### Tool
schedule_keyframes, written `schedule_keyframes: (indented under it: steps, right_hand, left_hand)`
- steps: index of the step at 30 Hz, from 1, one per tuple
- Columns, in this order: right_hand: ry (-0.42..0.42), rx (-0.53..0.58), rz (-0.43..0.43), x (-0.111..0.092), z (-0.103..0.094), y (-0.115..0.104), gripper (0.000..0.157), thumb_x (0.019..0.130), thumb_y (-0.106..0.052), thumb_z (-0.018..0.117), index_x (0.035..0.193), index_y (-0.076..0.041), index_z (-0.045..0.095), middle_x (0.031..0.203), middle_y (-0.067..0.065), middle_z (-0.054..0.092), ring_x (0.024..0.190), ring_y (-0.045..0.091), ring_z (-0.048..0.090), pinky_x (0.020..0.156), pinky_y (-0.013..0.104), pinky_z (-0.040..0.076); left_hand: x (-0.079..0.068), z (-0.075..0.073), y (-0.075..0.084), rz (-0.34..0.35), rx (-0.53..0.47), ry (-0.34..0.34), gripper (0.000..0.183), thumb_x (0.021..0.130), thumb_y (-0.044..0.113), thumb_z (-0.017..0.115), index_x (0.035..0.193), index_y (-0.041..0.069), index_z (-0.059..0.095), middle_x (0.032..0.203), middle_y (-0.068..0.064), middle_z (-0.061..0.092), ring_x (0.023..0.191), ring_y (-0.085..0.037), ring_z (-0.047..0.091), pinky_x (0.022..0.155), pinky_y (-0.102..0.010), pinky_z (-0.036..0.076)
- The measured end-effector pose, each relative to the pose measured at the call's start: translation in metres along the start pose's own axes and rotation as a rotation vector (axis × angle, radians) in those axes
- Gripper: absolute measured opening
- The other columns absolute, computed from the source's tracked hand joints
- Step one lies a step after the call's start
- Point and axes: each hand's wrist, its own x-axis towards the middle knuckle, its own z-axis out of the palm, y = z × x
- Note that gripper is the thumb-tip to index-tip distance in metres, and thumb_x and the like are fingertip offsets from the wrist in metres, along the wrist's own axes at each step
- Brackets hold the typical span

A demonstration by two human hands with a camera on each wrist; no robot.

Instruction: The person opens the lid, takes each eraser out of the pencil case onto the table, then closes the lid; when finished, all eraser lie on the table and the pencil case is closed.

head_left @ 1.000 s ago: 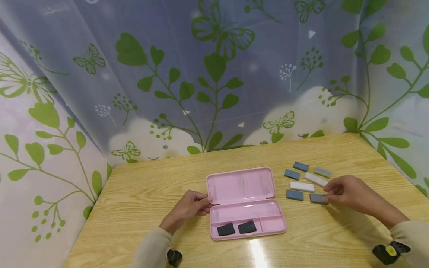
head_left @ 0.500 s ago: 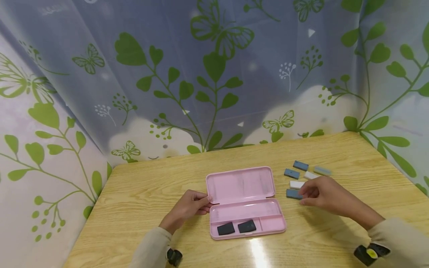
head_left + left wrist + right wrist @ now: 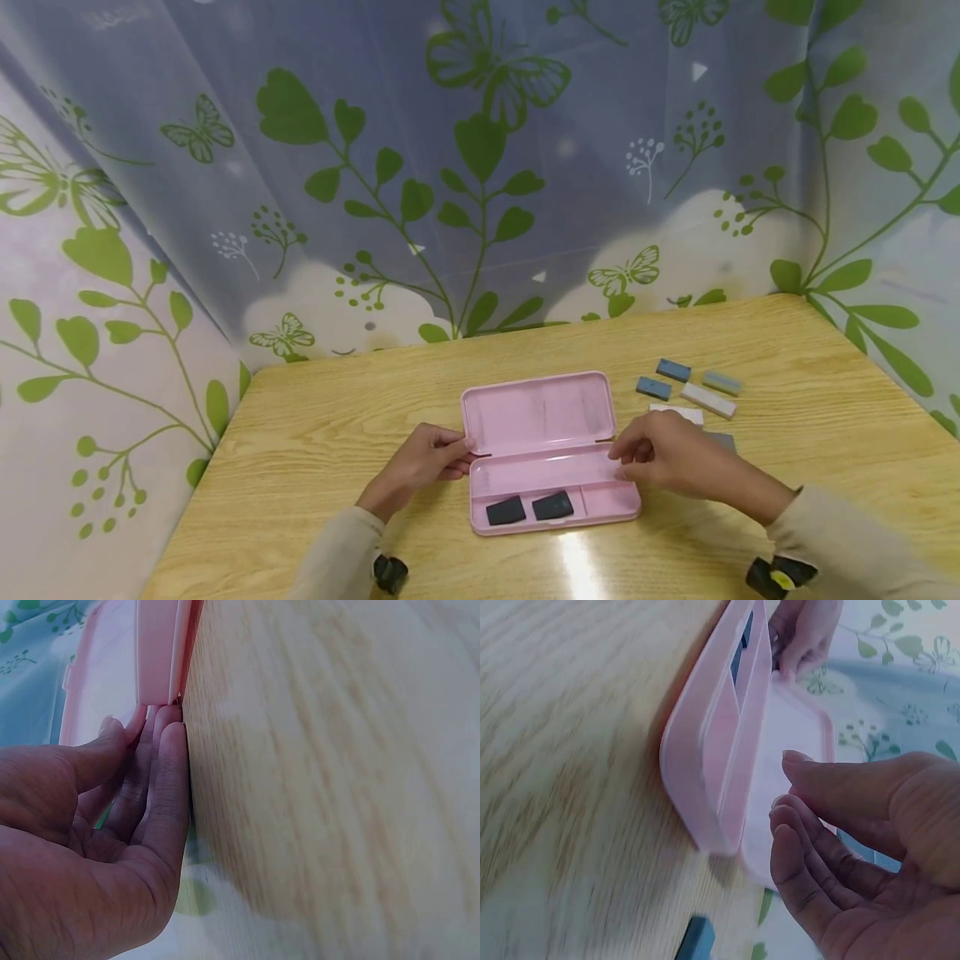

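Note:
An open pink pencil case [image 3: 540, 417] lies on the table, two black slanted blocks [image 3: 506, 511] in its front compartment. My left hand [image 3: 427, 454] pinches the case's left side near the hinge; in the left wrist view, its thumb is on the lid's corner and its fingers [image 3: 169, 776] lie underneath. Over the right end of the case hovers my right hand [image 3: 675, 454], fingers loosely bent. Nothing shows between its thumb and fingertips in the right wrist view. A dark blue-grey block [image 3: 696, 937] lies on the table beside the case's end there.
Right of the case lie several small blocks: two blue ones [image 3: 673, 370], two white ones [image 3: 708, 401], a pale translucent one [image 3: 722, 383] and a grey one [image 3: 722, 440] partly behind my right hand. A patterned curtain [image 3: 375, 208] hangs behind the wooden table [image 3: 360, 400].
My right hand has moved left from the blocks to the right end of the pencil case. The left hand and the case have stayed where they were.

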Motion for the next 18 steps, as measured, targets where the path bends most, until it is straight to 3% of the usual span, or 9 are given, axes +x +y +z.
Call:
schedule_keyframes:
  steps: [18]
  right_hand:
    - [-0.063,0.017,-0.109,0.024,0.040,-0.016,0.007,0.083,-0.001,0.081,0.089,-0.006,0.080,0.080,-0.005,0.072,0.070,-0.001,0.060,0.062,0.020,0.054]
  left_hand:
    - [-0.001,0.000,0.001,-0.003,0.018,0.007,0.027,0.103,0.016,0.061,0.111,-0.006,0.074,0.086,-0.008,0.073,0.074,-0.012,0.068,0.073,-0.029,0.061]
